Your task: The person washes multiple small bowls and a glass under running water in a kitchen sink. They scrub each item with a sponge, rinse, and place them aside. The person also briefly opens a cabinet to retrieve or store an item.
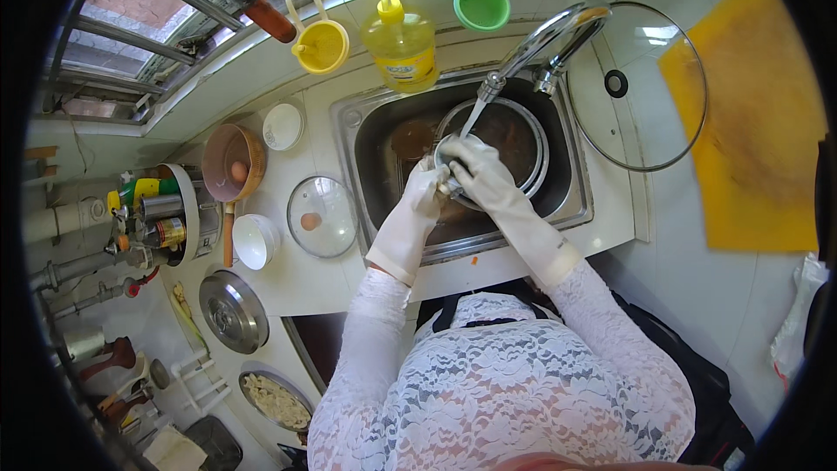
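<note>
White rubber gloves cover both of my hands over the stainless steel sink (584, 206). My left hand (428, 186) grips the near left edge of a small white bowl (446, 147). My right hand (476, 163) is bent over the same bowl, its fingers reaching inside and hiding much of it. Water runs from the chrome faucet (546, 39) down into the bowl. Beneath the hands, a round metal pot (544, 144) with water in it stands in the sink. A brownish round object (413, 139) lies in the basin to its left.
Behind the sink stands a yellow dish soap bottle (400, 46). A glass lid (693, 111) leans at the right. On the left counter are a glass lid with an egg (322, 217), white bowls (255, 242), a pink pan (225, 163) and a steel lid (233, 312).
</note>
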